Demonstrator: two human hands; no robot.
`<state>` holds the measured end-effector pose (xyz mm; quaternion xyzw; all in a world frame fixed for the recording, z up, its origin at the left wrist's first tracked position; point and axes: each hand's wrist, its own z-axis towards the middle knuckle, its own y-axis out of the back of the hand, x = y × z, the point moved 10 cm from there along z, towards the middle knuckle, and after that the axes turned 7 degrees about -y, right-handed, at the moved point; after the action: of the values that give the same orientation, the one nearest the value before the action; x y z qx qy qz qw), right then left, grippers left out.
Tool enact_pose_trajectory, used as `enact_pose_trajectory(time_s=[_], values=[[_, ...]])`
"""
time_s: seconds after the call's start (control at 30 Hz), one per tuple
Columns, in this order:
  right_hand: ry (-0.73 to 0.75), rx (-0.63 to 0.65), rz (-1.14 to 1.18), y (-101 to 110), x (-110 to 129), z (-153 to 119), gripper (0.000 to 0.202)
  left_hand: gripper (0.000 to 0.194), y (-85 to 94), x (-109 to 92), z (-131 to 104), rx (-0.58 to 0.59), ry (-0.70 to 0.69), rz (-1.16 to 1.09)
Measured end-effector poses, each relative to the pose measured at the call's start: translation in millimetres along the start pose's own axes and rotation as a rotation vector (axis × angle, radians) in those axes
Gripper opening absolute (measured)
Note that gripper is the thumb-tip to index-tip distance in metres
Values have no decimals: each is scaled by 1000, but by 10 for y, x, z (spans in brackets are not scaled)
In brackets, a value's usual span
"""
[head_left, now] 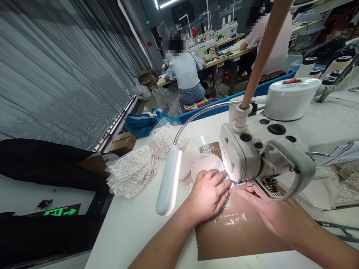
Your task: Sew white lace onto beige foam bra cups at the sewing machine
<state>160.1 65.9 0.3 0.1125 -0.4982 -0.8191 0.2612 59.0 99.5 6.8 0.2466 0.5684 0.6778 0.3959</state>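
Note:
My left hand (pixel 209 194) lies over a white lace piece (pixel 228 201), its fingers stretched forward and pressing it down beside the sewing machine head (pixel 238 153). Pale pink bra cups (pixel 203 166) rest just beyond these fingers, partly under lace. On the other side of the needle area is my right hand (pixel 263 203), thumb and forefinger close together by the presser foot. What sits between them is too small to make out. The needle itself is hidden. Beneath both hands lies a brown, glossy sheet (pixel 241 239).
A lamp (pixel 168 183) on a bendy metal neck hangs left of my hands. Stacked lace cups (pixel 134 170) lie on the white table (pixel 134 224). Thread cones (pixel 308 67) stand behind the machine. Two people sit at other machines (pixel 204 48) farther off.

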Motion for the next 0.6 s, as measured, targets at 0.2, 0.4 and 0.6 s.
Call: enact_pose_trajectory(time_s=[0.2,0.4,0.6], values=[[-12,98,78,-56,19,-35,47,32,-35,46,-4,28,44,28],[-11,89,148,66,-39,-1,38,57,65,96,-116,183,221,-25],[-2,24,115,159,-94,5,36,41,143,-143,-205,311,239,-201]])
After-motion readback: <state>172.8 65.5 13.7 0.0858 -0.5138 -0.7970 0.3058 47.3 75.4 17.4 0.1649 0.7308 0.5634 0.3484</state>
